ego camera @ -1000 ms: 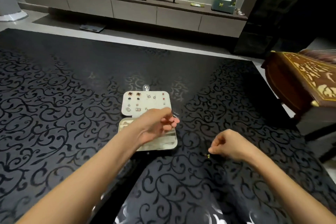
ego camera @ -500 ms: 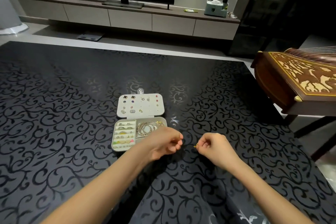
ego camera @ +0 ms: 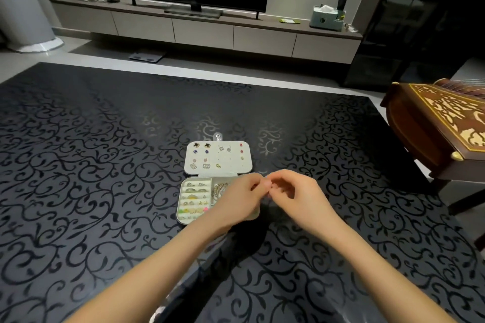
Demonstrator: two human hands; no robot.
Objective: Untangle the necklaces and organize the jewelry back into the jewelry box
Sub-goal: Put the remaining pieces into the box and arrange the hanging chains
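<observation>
A small grey jewelry box (ego camera: 180, 208) lies open on the black patterned table (ego camera: 105, 165). Its lid (ego camera: 231, 165) lies flat behind it and carries several stud earrings. Rings fill the rows of the left compartment, and tangled gold chains (ego camera: 219, 189) show in the right one. My left hand (ego camera: 236, 200) hovers over the right side of the box and hides most of that compartment. My right hand (ego camera: 301, 198) meets it fingertip to fingertip just right of the box. Both pinch at one spot, where a small gold piece is hidden between the fingers.
A carved wooden instrument (ego camera: 441, 123) on a stand juts in at the table's right edge. Beyond the far edge are floor, a low TV console (ego camera: 204, 29) and a television. A dark glass cabinet (ego camera: 409, 21) stands at the back right.
My right hand has lifted off the table with the small gold piece and moved left and forward. My left hand came back over the box, and the fingertips now touch.
</observation>
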